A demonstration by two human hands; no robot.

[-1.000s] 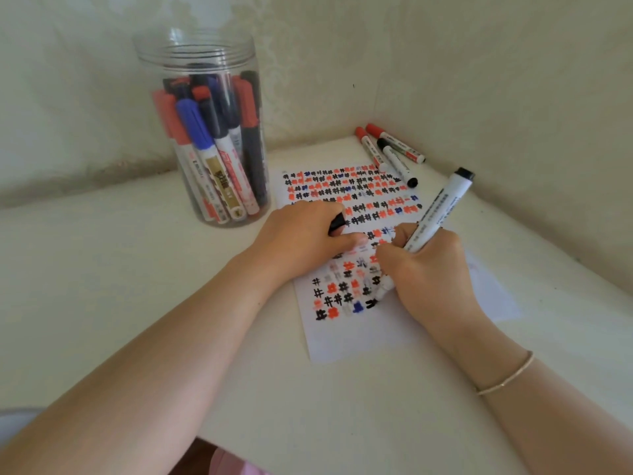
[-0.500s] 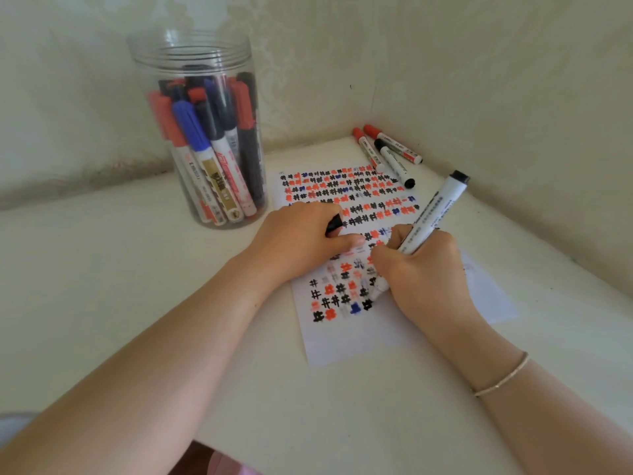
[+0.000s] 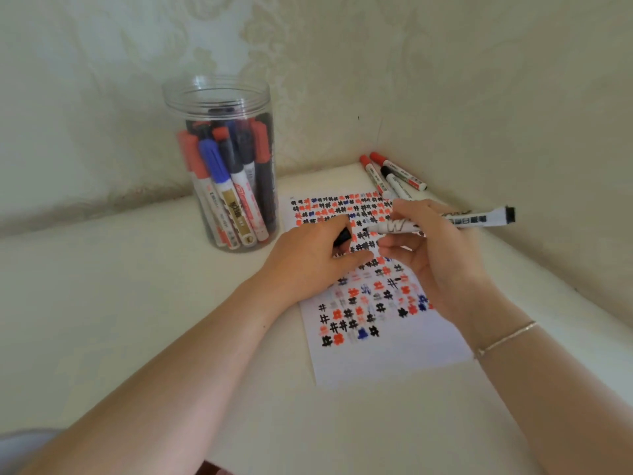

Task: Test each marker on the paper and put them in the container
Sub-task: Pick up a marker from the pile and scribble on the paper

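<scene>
The right hand (image 3: 442, 255) is pinching an uncapped black marker (image 3: 445, 222) above the paper (image 3: 394, 351); the left hand's (image 3: 308, 258) fingers are curling around its cap (image 3: 343, 235). The container (image 3: 219, 97) is holding most markers; three (image 3: 394, 176) are waiting near the wall.

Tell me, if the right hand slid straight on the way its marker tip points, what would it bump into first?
Most likely the left hand and the black cap it holds. The right hand aims its marker tip leftward at them, though depth is hard to judge.
</scene>
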